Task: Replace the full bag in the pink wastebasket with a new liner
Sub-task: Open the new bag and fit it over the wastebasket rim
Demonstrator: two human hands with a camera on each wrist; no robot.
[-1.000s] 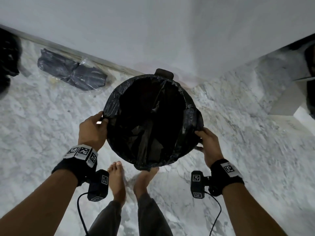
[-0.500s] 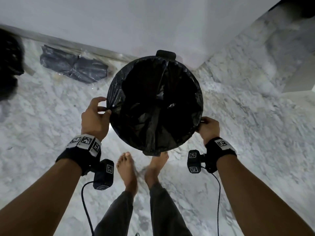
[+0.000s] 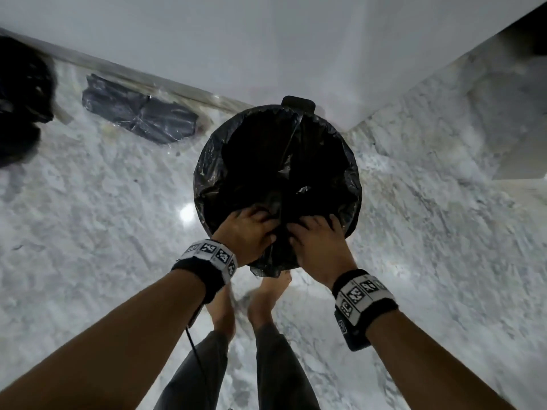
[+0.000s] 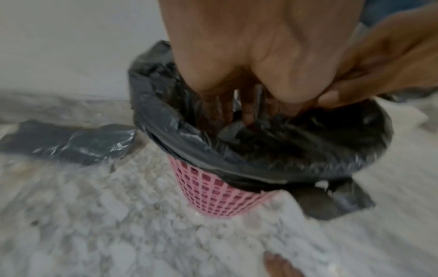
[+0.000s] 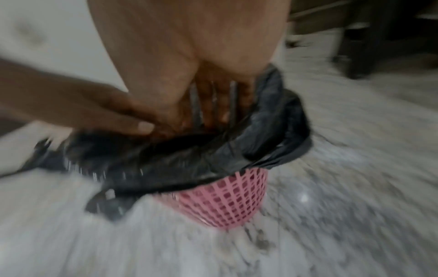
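Observation:
The pink mesh wastebasket (image 4: 218,195) (image 5: 227,202) stands on the marble floor by the wall. A black liner (image 3: 275,161) (image 4: 272,150) (image 5: 184,159) is folded over its rim. Both hands meet at the rim's near side. My left hand (image 3: 251,229) (image 4: 237,61) has its fingers down inside the liner and its thumb outside, gripping the edge. My right hand (image 3: 316,232) (image 5: 189,56) grips the same edge just beside it. A loose flap of liner (image 3: 265,267) hangs below the hands. The basket's inside is dark.
A clear-wrapped pack of folded black liners (image 3: 139,116) (image 4: 68,142) lies by the wall to the left. A black bag (image 3: 20,99) sits at the far left. My bare feet (image 3: 266,294) stand just behind the basket. Dark furniture legs (image 5: 365,37) stand at the right.
Both hands left the basket's left and right sides and came together at the near edge of the rim, fingers now inside the liner.

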